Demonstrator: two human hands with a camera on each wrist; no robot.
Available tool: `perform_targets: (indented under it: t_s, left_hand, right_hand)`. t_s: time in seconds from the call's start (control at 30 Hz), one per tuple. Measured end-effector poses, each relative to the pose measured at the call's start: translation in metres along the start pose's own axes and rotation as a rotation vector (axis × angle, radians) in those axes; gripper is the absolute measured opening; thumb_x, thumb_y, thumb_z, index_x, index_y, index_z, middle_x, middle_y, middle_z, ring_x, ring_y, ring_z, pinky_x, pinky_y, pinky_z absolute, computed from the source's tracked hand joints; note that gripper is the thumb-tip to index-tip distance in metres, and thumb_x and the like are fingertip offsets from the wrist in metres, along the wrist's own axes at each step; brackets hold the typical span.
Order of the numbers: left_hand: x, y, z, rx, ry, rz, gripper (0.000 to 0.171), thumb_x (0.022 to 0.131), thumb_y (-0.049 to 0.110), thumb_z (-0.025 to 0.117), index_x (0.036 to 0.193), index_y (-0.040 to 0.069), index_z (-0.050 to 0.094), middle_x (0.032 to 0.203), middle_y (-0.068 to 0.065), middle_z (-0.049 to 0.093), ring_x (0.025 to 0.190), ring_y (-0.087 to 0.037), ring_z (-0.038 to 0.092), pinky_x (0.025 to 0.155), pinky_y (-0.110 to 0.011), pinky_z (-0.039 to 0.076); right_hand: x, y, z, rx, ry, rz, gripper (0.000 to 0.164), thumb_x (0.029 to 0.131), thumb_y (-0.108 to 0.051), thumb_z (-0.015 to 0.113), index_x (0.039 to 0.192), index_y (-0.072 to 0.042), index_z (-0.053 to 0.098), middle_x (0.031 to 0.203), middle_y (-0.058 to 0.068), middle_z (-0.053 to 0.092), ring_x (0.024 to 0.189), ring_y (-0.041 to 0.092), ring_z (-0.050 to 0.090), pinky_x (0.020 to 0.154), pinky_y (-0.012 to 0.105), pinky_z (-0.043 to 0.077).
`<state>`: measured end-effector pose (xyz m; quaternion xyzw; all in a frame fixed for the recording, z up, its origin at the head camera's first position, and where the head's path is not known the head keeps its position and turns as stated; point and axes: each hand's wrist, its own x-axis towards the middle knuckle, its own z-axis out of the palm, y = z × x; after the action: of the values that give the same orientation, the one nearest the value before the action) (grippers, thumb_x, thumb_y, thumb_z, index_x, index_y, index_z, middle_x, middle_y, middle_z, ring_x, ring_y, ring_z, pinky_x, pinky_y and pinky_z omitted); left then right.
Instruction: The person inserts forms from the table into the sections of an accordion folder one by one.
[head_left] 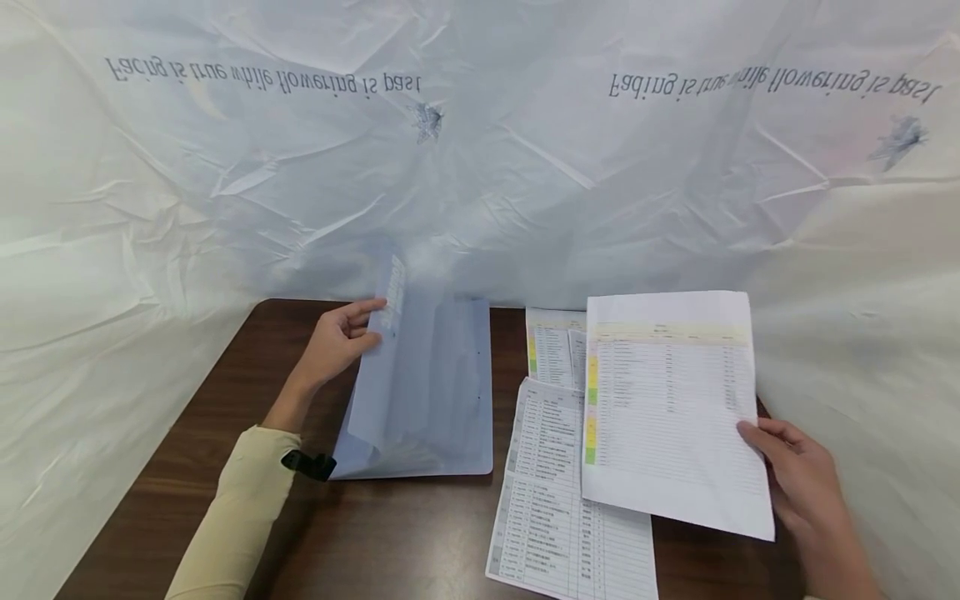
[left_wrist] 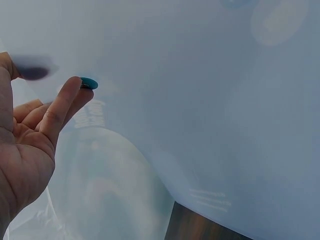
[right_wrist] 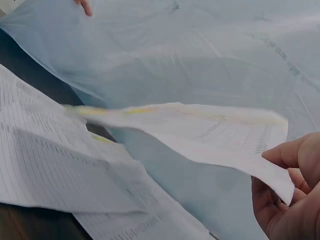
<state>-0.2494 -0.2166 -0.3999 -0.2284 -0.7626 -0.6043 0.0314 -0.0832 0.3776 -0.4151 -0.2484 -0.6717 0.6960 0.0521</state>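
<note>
A translucent bluish plastic folder [head_left: 450,400] lies on the table with its front cover lifted. My left hand [head_left: 333,346] holds that raised cover by its outer edge. In the left wrist view the thumb shows blurred through the plastic, with a teal snap button [left_wrist: 89,83] beside the fingertips. My right hand [head_left: 806,475] pinches a printed sheet [head_left: 667,400] at its right edge, thumb on top. This sheet has a column of yellow and green cells and overlaps other papers; seen from the right wrist, it is slightly bowed.
Under the held sheet lie printed table sheets [head_left: 551,525] and another colour-marked page [head_left: 551,346] farther back. The dark wooden table [head_left: 375,542] ends at a white plastic curtain [head_left: 480,192] with printed lettering, which hangs behind and along both sides.
</note>
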Motion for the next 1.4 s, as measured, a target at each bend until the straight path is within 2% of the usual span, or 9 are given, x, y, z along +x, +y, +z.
perform_targets:
  t_s: [0.23, 0.5, 0.63, 0.9, 1.07, 1.23, 1.3, 1.4]
  left_hand:
    - [0.001, -0.001, 0.000, 0.003, -0.004, 0.000, 0.054, 0.093, -0.005, 0.061, 0.146, -0.006, 0.051, 0.140, -0.031, 0.056, 0.101, -0.007, 0.072, 0.075, -0.023, 0.057]
    - [0.001, -0.002, 0.000, 0.012, 0.000, 0.002, 0.054, 0.093, -0.004, 0.061, 0.146, -0.005, 0.052, 0.139, -0.030, 0.057, 0.101, -0.007, 0.071, 0.076, -0.022, 0.057]
    - [0.001, -0.001, 0.001, 0.018, -0.001, -0.005, 0.054, 0.093, -0.003, 0.062, 0.146, -0.005, 0.052, 0.140, -0.029, 0.057, 0.102, -0.007, 0.071, 0.076, -0.022, 0.057]
    - [0.001, 0.000, 0.000, 0.038, 0.003, -0.018, 0.054, 0.093, -0.002, 0.062, 0.146, -0.003, 0.053, 0.141, -0.027, 0.058, 0.102, -0.006, 0.071, 0.076, -0.022, 0.057]
    - [0.000, 0.000, 0.000, 0.063, 0.007, -0.008, 0.053, 0.094, -0.001, 0.062, 0.146, -0.002, 0.053, 0.144, -0.025, 0.056, 0.099, -0.005, 0.070, 0.072, -0.020, 0.054]
    - [0.000, 0.001, 0.000, 0.082, 0.004, -0.005, 0.053, 0.095, 0.001, 0.062, 0.147, 0.000, 0.053, 0.146, -0.024, 0.055, 0.082, -0.003, 0.066, 0.064, -0.021, 0.049]
    - [0.000, 0.001, 0.000, 0.083, 0.002, -0.008, 0.053, 0.095, 0.001, 0.062, 0.147, 0.000, 0.053, 0.146, -0.023, 0.055, 0.070, -0.003, 0.058, 0.059, -0.023, 0.046]
    - [0.000, 0.002, 0.000, 0.098, -0.003, -0.003, 0.054, 0.095, 0.002, 0.062, 0.148, 0.001, 0.053, 0.147, -0.022, 0.055, 0.061, -0.003, 0.047, 0.056, -0.025, 0.042]
  right_hand:
    - [0.001, -0.009, 0.025, 0.006, -0.056, -0.048, 0.016, 0.089, -0.023, 0.080, 0.098, -0.019, 0.067, 0.089, -0.011, 0.069, 0.074, 0.009, 0.070, 0.060, 0.031, 0.057]
    - [0.002, -0.023, 0.044, 0.049, -0.123, -0.044, 0.032, 0.092, -0.026, 0.076, 0.117, -0.016, 0.058, 0.097, -0.012, 0.069, 0.079, 0.010, 0.070, 0.063, 0.030, 0.058]
    - [0.001, -0.031, 0.053, 0.109, -0.164, -0.034, 0.042, 0.090, -0.028, 0.079, 0.122, -0.014, 0.054, 0.102, -0.011, 0.069, 0.082, 0.010, 0.071, 0.067, 0.029, 0.059]
    - [-0.002, -0.049, 0.075, 0.245, -0.242, -0.018, 0.033, 0.093, -0.019, 0.076, 0.119, -0.014, 0.056, 0.104, -0.008, 0.073, 0.087, 0.011, 0.073, 0.070, 0.029, 0.060]
    - [-0.004, -0.058, 0.089, 0.232, -0.263, -0.032, 0.038, 0.092, -0.022, 0.077, 0.123, -0.015, 0.056, 0.105, -0.007, 0.073, 0.087, 0.012, 0.074, 0.071, 0.031, 0.060]
    - [-0.004, -0.066, 0.105, 0.222, -0.313, -0.059, 0.040, 0.093, -0.025, 0.075, 0.127, -0.016, 0.056, 0.108, -0.006, 0.072, 0.090, 0.013, 0.075, 0.073, 0.033, 0.060]
    - [-0.005, -0.068, 0.113, 0.219, -0.327, -0.073, 0.039, 0.094, -0.026, 0.075, 0.127, -0.016, 0.056, 0.109, -0.006, 0.072, 0.091, 0.013, 0.075, 0.074, 0.033, 0.060]
    - [-0.006, -0.071, 0.125, 0.215, -0.346, -0.108, 0.040, 0.095, -0.026, 0.074, 0.129, -0.014, 0.055, 0.111, -0.004, 0.071, 0.092, 0.013, 0.075, 0.075, 0.033, 0.060]
